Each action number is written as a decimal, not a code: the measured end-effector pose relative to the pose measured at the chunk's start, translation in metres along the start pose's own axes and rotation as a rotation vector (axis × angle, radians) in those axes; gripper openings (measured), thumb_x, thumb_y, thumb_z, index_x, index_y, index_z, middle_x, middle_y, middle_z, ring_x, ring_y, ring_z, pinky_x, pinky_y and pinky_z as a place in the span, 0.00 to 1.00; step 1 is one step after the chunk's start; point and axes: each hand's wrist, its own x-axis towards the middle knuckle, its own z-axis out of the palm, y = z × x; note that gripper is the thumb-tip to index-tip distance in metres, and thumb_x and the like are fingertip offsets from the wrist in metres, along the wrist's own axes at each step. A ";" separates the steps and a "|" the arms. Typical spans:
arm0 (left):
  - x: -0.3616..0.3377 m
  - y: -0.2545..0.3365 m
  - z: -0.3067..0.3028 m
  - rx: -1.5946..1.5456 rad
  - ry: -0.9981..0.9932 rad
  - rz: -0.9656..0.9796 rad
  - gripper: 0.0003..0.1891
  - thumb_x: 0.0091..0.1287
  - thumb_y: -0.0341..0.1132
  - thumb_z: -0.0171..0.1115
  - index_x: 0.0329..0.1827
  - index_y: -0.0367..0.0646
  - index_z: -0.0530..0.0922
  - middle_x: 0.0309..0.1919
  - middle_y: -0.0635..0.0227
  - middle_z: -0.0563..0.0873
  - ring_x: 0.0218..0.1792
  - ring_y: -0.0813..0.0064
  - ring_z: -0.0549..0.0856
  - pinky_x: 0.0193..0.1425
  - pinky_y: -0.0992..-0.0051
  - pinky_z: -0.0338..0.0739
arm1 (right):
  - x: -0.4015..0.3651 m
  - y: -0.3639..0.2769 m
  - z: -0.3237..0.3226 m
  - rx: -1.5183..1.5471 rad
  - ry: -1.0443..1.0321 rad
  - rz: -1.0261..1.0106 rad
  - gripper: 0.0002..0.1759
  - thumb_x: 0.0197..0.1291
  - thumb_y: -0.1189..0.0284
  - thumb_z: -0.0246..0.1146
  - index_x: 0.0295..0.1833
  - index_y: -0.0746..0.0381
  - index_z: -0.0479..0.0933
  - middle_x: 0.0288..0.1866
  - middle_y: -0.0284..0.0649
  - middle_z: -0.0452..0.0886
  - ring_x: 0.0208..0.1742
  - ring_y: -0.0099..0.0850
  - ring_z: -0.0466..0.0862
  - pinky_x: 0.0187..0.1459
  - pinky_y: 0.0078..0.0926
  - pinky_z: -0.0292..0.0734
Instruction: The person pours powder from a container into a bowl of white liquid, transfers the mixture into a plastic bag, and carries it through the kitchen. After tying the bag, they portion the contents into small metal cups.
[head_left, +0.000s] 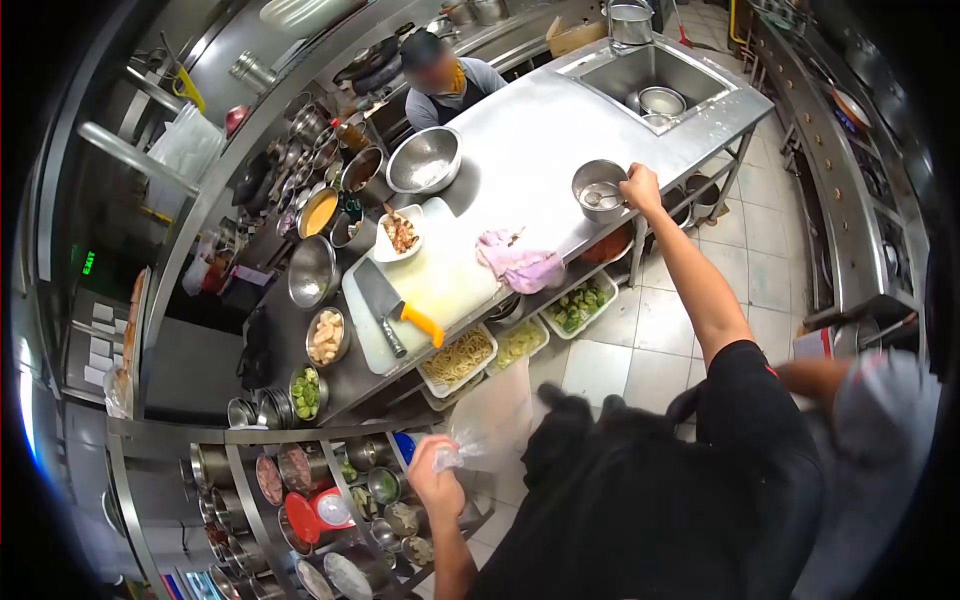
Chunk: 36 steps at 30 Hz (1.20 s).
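My right hand grips the side of a small metal pot at the near edge of the steel worktop. Something metallic and round lies inside the pot; I cannot make out what. Low in the view, my left hand is closed on the gathered end of a clear plastic bag, which hangs over the floor. A pink cloth lies crumpled between the pot and a white cutting board. On the board are a cleaver, an orange handle and a white dish of brown food pieces.
A metal bowl stands on the worktop, with a sink at its far end. Another person is behind it; one more is close on my right. Food tubs sit below, and containers fill the shelf.
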 end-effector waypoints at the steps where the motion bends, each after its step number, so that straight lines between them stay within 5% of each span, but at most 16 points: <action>1: 0.018 0.012 0.011 -0.042 -0.018 0.003 0.05 0.49 0.22 0.49 0.26 0.33 0.74 0.26 0.60 0.78 0.28 0.69 0.77 0.35 0.76 0.70 | 0.006 -0.004 -0.005 0.039 -0.074 0.065 0.10 0.46 0.81 0.54 0.36 0.71 0.74 0.30 0.55 0.81 0.25 0.42 0.85 0.25 0.34 0.81; 6: 0.110 0.058 0.060 -0.202 -0.239 0.249 0.05 0.47 0.20 0.49 0.26 0.33 0.74 0.26 0.59 0.79 0.26 0.69 0.77 0.32 0.77 0.71 | 0.063 0.030 0.016 0.201 -0.107 0.097 0.08 0.49 0.77 0.59 0.33 0.71 0.76 0.23 0.51 0.80 0.21 0.38 0.84 0.23 0.32 0.81; 10: 0.183 0.084 0.093 -0.317 -0.389 0.365 0.05 0.47 0.21 0.51 0.25 0.33 0.75 0.26 0.59 0.79 0.26 0.68 0.79 0.31 0.75 0.72 | 0.062 0.031 -0.011 -0.150 0.175 -0.297 0.15 0.60 0.65 0.56 0.33 0.67 0.80 0.23 0.45 0.81 0.22 0.29 0.81 0.31 0.30 0.75; 12: 0.219 0.098 0.112 -0.401 -0.387 0.382 0.05 0.46 0.21 0.51 0.25 0.33 0.75 0.26 0.59 0.80 0.26 0.68 0.79 0.31 0.75 0.72 | 0.017 0.000 -0.028 0.383 -0.100 -0.342 0.19 0.66 0.62 0.52 0.32 0.66 0.79 0.33 0.38 0.85 0.33 0.25 0.80 0.37 0.25 0.73; 14: 0.252 0.110 0.130 -0.557 -0.527 0.454 0.05 0.48 0.24 0.52 0.26 0.32 0.75 0.26 0.58 0.79 0.25 0.67 0.79 0.30 0.76 0.72 | -0.024 -0.034 -0.025 0.798 -0.603 -0.473 0.19 0.66 0.62 0.52 0.50 0.67 0.75 0.50 0.45 0.80 0.51 0.34 0.79 0.56 0.32 0.70; 15: 0.267 0.116 0.145 -0.563 -0.499 0.428 0.05 0.48 0.24 0.52 0.26 0.32 0.75 0.26 0.58 0.79 0.25 0.67 0.79 0.30 0.76 0.72 | -0.037 -0.058 -0.019 0.810 -0.781 -0.580 0.22 0.65 0.58 0.55 0.55 0.64 0.72 0.54 0.41 0.77 0.48 0.28 0.77 0.56 0.29 0.69; 18: 0.313 0.144 0.180 -0.617 -0.335 0.605 0.06 0.47 0.25 0.50 0.26 0.32 0.75 0.26 0.60 0.79 0.22 0.74 0.76 0.26 0.79 0.69 | -0.040 -0.077 0.014 1.257 -1.407 0.074 0.30 0.64 0.53 0.54 0.61 0.67 0.68 0.57 0.42 0.75 0.57 0.33 0.74 0.59 0.31 0.68; 20: 0.334 0.161 0.191 -0.866 -0.326 0.103 0.08 0.45 0.23 0.47 0.26 0.33 0.75 0.26 0.61 0.77 0.20 0.82 0.70 0.23 0.83 0.63 | -0.045 -0.077 0.050 1.187 -1.440 0.182 0.32 0.64 0.53 0.53 0.63 0.68 0.65 0.58 0.45 0.73 0.58 0.35 0.74 0.59 0.34 0.68; 22: 0.352 0.166 0.193 -0.785 -0.222 0.143 0.11 0.42 0.21 0.45 0.27 0.33 0.75 0.26 0.62 0.77 0.20 0.87 0.66 0.22 0.85 0.58 | -0.039 -0.079 0.065 1.108 -1.482 0.325 0.34 0.65 0.53 0.53 0.66 0.68 0.62 0.60 0.48 0.72 0.59 0.37 0.74 0.59 0.36 0.68; 27: 0.322 0.195 0.189 -0.439 0.183 0.248 0.09 0.43 0.22 0.47 0.24 0.32 0.77 0.24 0.62 0.77 0.22 0.79 0.73 0.27 0.81 0.65 | -0.042 -0.083 0.035 1.422 -2.839 0.410 0.35 0.67 0.52 0.48 0.70 0.66 0.55 0.64 0.52 0.68 0.60 0.42 0.73 0.58 0.40 0.71; 28: 0.312 0.204 0.191 -0.352 0.250 0.296 0.08 0.44 0.23 0.48 0.23 0.32 0.77 0.24 0.62 0.77 0.22 0.77 0.74 0.28 0.81 0.66 | -0.033 -0.081 0.026 1.376 -2.916 0.448 0.35 0.67 0.52 0.48 0.70 0.66 0.55 0.64 0.52 0.68 0.60 0.42 0.73 0.58 0.40 0.71; 30: 0.290 0.229 0.202 -0.233 0.317 0.300 0.06 0.47 0.24 0.52 0.24 0.32 0.78 0.23 0.62 0.78 0.23 0.76 0.75 0.28 0.80 0.67 | 0.008 -0.078 0.003 1.171 -2.734 0.585 0.36 0.68 0.50 0.42 0.72 0.62 0.50 0.68 0.50 0.63 0.66 0.45 0.68 0.63 0.47 0.65; 32: 0.269 0.260 0.231 0.073 0.301 0.363 0.05 0.50 0.26 0.54 0.25 0.32 0.78 0.22 0.62 0.79 0.22 0.73 0.75 0.27 0.78 0.67 | 0.032 -0.072 -0.027 0.785 -1.699 -0.959 0.39 0.66 0.44 0.37 0.72 0.60 0.52 0.69 0.46 0.62 0.69 0.44 0.62 0.66 0.46 0.62; 33: 0.260 0.277 0.246 0.125 0.315 0.318 0.05 0.52 0.26 0.55 0.27 0.33 0.78 0.23 0.61 0.79 0.21 0.71 0.76 0.25 0.76 0.67 | 0.042 -0.074 -0.031 1.231 -2.115 -0.051 0.37 0.66 0.47 0.40 0.72 0.61 0.52 0.69 0.45 0.62 0.70 0.42 0.61 0.67 0.45 0.60; 34: 0.252 0.288 0.263 0.166 0.362 0.288 0.05 0.52 0.26 0.55 0.27 0.33 0.78 0.23 0.61 0.79 0.21 0.71 0.76 0.25 0.76 0.67 | 0.052 -0.078 -0.031 1.483 -2.223 1.071 0.36 0.66 0.49 0.44 0.72 0.61 0.53 0.69 0.45 0.62 0.71 0.41 0.60 0.68 0.44 0.59; 36: 0.236 0.306 0.290 0.287 0.505 0.246 0.07 0.51 0.31 0.58 0.22 0.35 0.79 0.19 0.65 0.79 0.20 0.75 0.74 0.24 0.77 0.64 | 0.081 -0.045 0.000 1.073 -2.297 0.580 0.31 0.66 0.59 0.51 0.70 0.62 0.56 0.67 0.43 0.66 0.69 0.38 0.64 0.66 0.41 0.63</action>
